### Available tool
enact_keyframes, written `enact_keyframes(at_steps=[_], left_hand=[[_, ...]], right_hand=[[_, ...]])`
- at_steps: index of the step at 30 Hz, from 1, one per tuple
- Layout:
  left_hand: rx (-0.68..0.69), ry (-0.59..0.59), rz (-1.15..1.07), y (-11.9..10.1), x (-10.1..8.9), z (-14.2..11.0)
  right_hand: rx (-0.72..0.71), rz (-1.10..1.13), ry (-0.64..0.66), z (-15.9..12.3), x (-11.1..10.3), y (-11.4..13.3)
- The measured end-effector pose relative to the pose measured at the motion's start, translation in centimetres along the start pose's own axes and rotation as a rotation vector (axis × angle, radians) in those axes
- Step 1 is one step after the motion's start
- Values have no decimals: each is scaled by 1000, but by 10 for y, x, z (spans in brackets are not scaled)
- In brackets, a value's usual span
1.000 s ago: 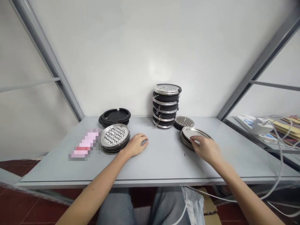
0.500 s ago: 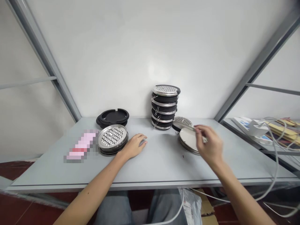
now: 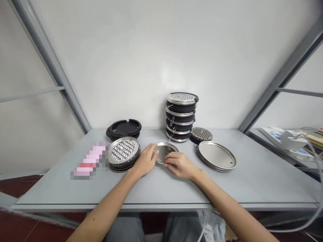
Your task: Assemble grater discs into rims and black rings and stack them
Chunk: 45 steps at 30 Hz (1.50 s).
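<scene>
A shallow round metal plate (image 3: 163, 151) is in the middle of the table, between my two hands. My left hand (image 3: 147, 158) curls round its left rim, thumb toward the inside. At the right rim my right hand (image 3: 180, 164) grips the plate with bent fingers, which hide part of it. Beside my left hand rises a stack of round metal grater discs (image 3: 123, 150), raised teeth showing on the top one. To the right lies a stack of similar metal plates (image 3: 216, 155) with small holes near the rim.
Black ring-shaped holders (image 3: 124, 127) are stacked at the back left. A tall pile of black and metal grater units (image 3: 181, 116) with wire clips stands near the wall, a single grater (image 3: 202, 133) beside it. A pixelated pink item (image 3: 91, 158) lies left; boxes and cables occupy the right shelf.
My right hand has brought a metal plate from the right stack to the middle. My left hand, earlier resting on the table, now meets its left rim. The view has shifted slightly.
</scene>
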State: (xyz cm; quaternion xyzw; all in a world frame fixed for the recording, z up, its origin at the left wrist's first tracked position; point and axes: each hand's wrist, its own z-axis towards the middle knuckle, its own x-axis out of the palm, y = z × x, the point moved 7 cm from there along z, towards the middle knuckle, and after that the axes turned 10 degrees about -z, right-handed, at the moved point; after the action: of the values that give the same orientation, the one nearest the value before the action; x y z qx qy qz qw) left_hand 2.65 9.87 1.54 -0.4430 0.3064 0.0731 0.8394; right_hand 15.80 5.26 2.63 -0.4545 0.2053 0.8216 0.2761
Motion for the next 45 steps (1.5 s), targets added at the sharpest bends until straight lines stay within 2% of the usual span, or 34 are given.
enact_keyframes(at_steps=[4, 7, 8, 11, 12, 15, 18, 21, 24, 29, 36, 40, 45], left_hand=[[-81, 118, 102, 15, 10, -5], [-110, 153, 117, 19, 13, -8], [-100, 150, 116, 19, 13, -8], [-60, 130, 120, 16, 13, -8], [-49, 128, 127, 15, 13, -8], [-37, 131, 153, 14, 13, -8], [-40, 129, 157, 12, 12, -7], [-43, 125, 144, 9, 11, -7], [-48, 130, 142, 7, 10, -6], [-41, 127, 103, 5, 8, -6], [-64, 139, 112, 7, 8, -7], [-76, 155, 123, 6, 8, -7], [-58, 141, 101, 4, 7, -7]], right_hand=[[18, 32, 82, -4, 2, -5], [91, 11, 32, -6, -18, -31], [159, -17, -18, -7, -29, -47], [520, -182, -241, -22, -68, -111], [644, -239, -272, -29, -77, -131], [843, -374, -185, -45, -84, -170], [928, -512, -16, -56, -77, -186], [959, -601, 112, -64, -68, -192], [932, -634, 144, -68, -64, -195], [887, -590, 97, -70, -64, -204], [834, -364, 25, -70, -68, -208], [806, -431, -10, -73, -80, -194], [724, -433, -44, -76, -98, -153]])
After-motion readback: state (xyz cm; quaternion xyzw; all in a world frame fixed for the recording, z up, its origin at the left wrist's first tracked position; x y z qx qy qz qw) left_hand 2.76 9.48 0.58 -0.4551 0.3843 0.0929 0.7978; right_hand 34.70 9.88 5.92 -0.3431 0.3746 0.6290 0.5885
